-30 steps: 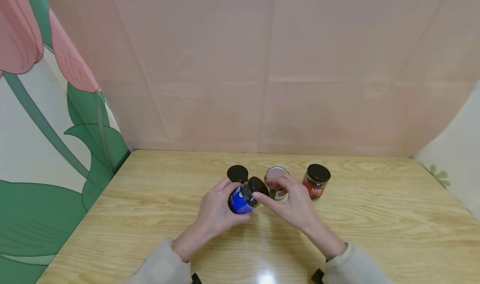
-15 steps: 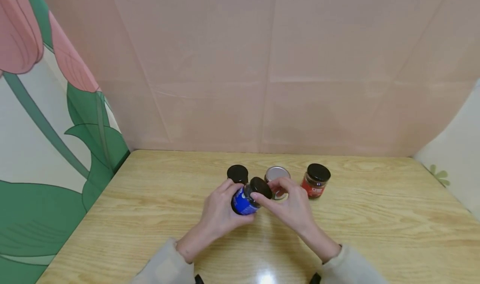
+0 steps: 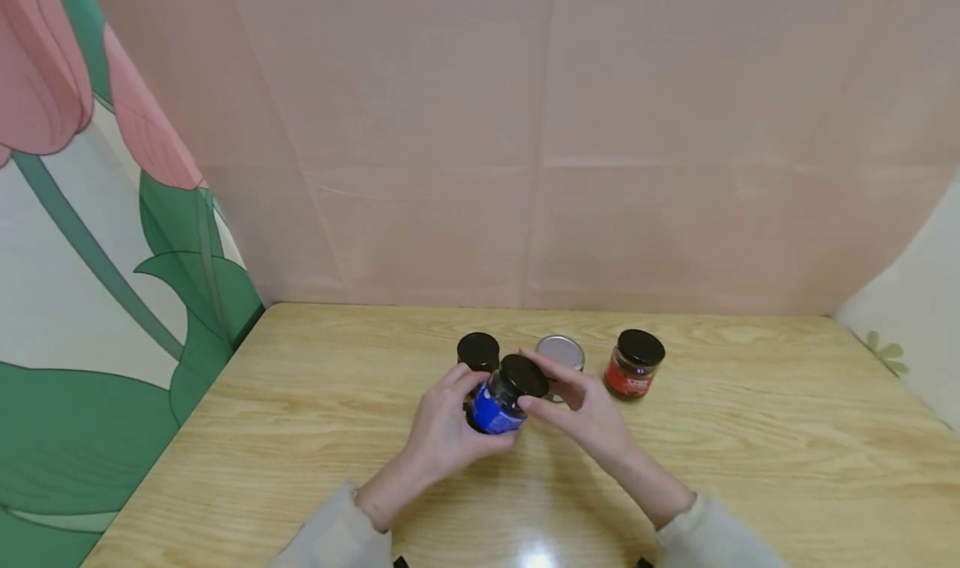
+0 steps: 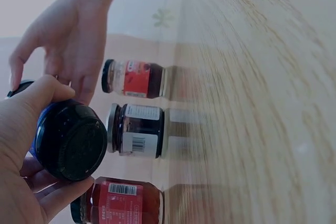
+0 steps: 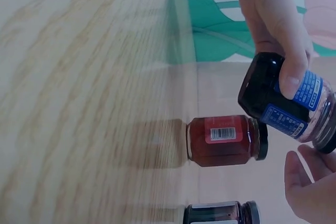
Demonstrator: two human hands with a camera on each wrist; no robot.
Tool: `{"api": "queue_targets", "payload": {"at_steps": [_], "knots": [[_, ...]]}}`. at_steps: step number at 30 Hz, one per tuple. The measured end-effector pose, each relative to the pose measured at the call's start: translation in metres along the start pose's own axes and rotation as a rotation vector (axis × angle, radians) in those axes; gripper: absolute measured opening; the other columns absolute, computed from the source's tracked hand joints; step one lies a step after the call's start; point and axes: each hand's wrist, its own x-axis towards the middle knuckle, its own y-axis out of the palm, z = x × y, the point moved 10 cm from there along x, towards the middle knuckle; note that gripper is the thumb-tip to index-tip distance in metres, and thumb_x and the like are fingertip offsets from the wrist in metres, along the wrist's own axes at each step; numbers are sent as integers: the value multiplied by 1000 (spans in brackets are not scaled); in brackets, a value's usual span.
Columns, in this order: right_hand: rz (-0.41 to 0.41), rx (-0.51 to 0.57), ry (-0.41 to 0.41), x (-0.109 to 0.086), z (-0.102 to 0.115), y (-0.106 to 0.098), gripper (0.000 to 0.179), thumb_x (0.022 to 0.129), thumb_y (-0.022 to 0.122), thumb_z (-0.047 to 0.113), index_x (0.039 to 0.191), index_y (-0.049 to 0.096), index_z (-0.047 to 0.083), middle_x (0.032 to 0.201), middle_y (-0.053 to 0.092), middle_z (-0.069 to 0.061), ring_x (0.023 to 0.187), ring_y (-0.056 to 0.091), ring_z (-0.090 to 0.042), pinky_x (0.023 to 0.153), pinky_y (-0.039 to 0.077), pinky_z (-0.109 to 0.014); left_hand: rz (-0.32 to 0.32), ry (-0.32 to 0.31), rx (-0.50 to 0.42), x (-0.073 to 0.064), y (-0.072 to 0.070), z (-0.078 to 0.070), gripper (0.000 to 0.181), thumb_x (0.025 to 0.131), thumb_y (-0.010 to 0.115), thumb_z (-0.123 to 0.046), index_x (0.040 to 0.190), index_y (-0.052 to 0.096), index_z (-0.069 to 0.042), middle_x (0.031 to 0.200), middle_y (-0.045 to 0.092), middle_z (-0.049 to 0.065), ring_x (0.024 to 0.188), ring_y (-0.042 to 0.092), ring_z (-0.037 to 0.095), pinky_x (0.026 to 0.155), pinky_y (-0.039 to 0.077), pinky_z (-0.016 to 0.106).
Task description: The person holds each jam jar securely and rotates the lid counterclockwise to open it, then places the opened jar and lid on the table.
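Note:
A glass jar with a blue label [image 3: 497, 411] and a black lid [image 3: 524, 376] is held up off the table, tilted with its lid toward the right. My left hand [image 3: 447, 420] grips the jar's body, thumb on the near side and fingers round the far side. At the lid is my right hand [image 3: 592, 410], its thumb on the near edge and a finger reaching the far edge. In the left wrist view the dark base of the jar [image 4: 73, 142] faces the camera. The right wrist view shows its blue label [image 5: 286, 120] beside the left thumb.
Behind the hands, three more jars stand upright in a row on the wooden table [image 3: 750, 435]: a black-lidded jar [image 3: 477, 350] at left, a silver-lidded jar [image 3: 560, 351] in the middle, and a red-labelled jar [image 3: 633, 368] at right. A pink cloth [image 3: 420, 151] hangs behind the table.
The blue-labelled jar and my left hand have shifted slightly right. My right fingers have moved round the lid and lie straighter along its far edge. The standing jars stay in place.

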Motion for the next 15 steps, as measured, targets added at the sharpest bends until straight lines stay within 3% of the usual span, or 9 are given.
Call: {"api": "queue_targets", "payload": {"at_steps": [4, 7, 11, 15], "knots": [[18, 22, 6, 0, -1, 2, 53, 89, 66, 9, 139, 49, 5, 138, 53, -17, 114, 58, -8, 95, 45, -19, -1, 8, -6, 0, -1, -1, 56, 60, 87, -25, 108, 65, -5, 96, 60, -2, 81, 59, 11, 68, 52, 19], [-9, -50, -10, -1, 1, 0, 58, 88, 68, 11, 142, 46, 7, 139, 53, -14, 115, 57, -11, 94, 46, -20, -5, 9, -1, 0, -2, -1, 56, 60, 87, -25, 107, 65, -6, 96, 60, -2, 81, 59, 11, 68, 52, 20], [-146, -196, -14, -4, 5, -7, 61, 83, 74, 16, 138, 49, 9, 128, 61, -9, 110, 57, -16, 87, 50, -27, -16, 4, 17, 0, -3, -2, 55, 59, 87, -27, 107, 66, -8, 95, 60, -3, 81, 59, 11, 68, 51, 21], [-274, -206, 91, -8, 2, -12, 48, 78, 79, 20, 118, 55, 8, 107, 61, -7, 97, 54, -17, 79, 49, -30, -18, 5, 49, 0, -3, -3, 56, 59, 87, -30, 107, 65, -10, 95, 60, -3, 83, 59, 11, 70, 52, 23]]}}
